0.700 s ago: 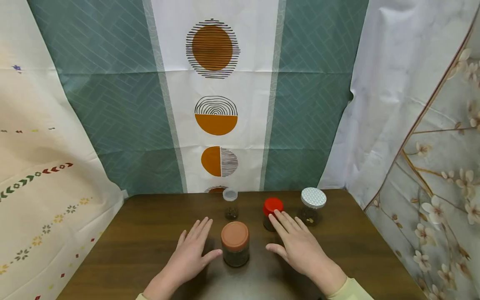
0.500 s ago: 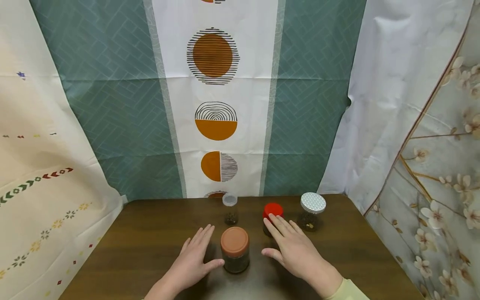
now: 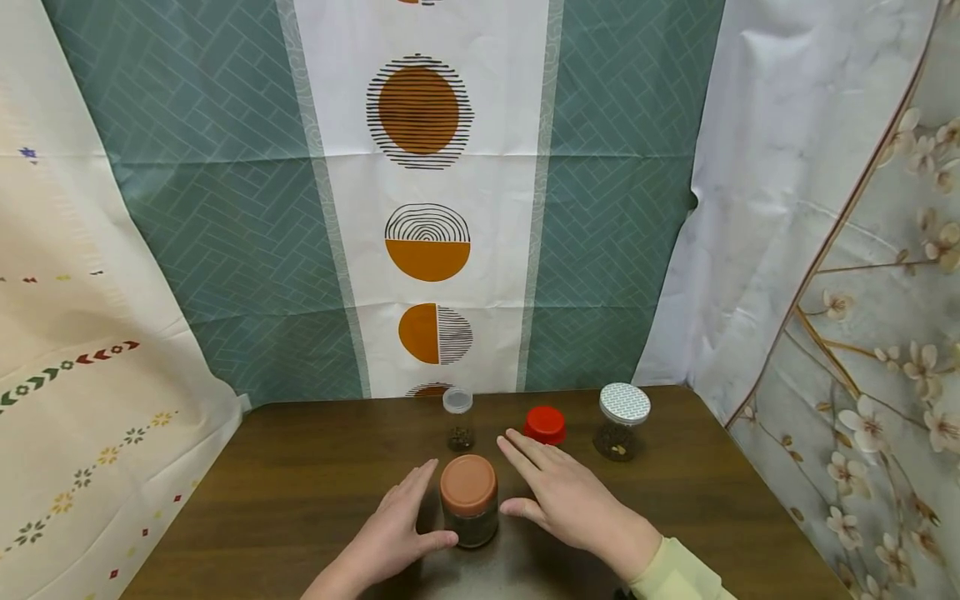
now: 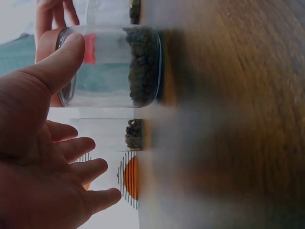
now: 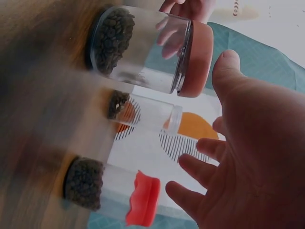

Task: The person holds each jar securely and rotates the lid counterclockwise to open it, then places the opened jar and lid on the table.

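A glass jar with a terracotta lid (image 3: 468,483) stands upright on the wooden table, dark pebble-like pieces (image 4: 143,64) in its lower part. To its left is my left hand (image 3: 401,529), fingers extended and thumb near the glass; whether the thumb touches cannot be told. My right hand (image 3: 573,500) hovers on the other side with spread fingers, a small gap between it and the jar in the right wrist view. Behind stand a narrow clear-capped jar (image 3: 458,421) and a red-lidded jar (image 5: 114,186), the latter partly hidden by my right hand in the head view.
At the back right is a jar with a white patterned lid (image 3: 622,421). The dark wooden table (image 3: 300,467) ends at a green and white hanging cloth (image 3: 247,250). Patterned cloths flank both sides.
Both hands have come closer to the terracotta-lidded jar, the right one shifting left and uncovering more of the red lid. The jars stay in place while the head view tilts slightly.
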Tool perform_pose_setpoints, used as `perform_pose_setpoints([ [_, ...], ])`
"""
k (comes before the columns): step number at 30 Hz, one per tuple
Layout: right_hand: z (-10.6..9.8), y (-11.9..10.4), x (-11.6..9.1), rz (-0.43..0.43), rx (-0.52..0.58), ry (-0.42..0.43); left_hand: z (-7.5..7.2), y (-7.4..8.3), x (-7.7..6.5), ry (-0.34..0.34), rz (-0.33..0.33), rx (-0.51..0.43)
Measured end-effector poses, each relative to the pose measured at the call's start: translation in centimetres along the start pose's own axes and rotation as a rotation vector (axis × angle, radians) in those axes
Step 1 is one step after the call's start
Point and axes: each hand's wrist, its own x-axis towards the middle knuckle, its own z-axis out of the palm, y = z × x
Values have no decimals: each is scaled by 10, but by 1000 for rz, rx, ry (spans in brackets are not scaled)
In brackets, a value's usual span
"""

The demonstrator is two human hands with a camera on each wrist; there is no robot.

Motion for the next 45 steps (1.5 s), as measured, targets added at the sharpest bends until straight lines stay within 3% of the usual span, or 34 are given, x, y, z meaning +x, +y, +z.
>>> perform_pose_setpoints([
  [6,1,-3,11,-23,22,-44,4,2,-1,-25,-22,-103],
  [10,2,-5,16,-48,27,-48,6,1,0,-28,-18,-120],
  [29,11,-12,38,-100,63,-81,-8,-10,-6,21,-58,-28],
  [45,17,-23,54,-160,89,-97,-10,-17,-8,-26,-111,-53],
])
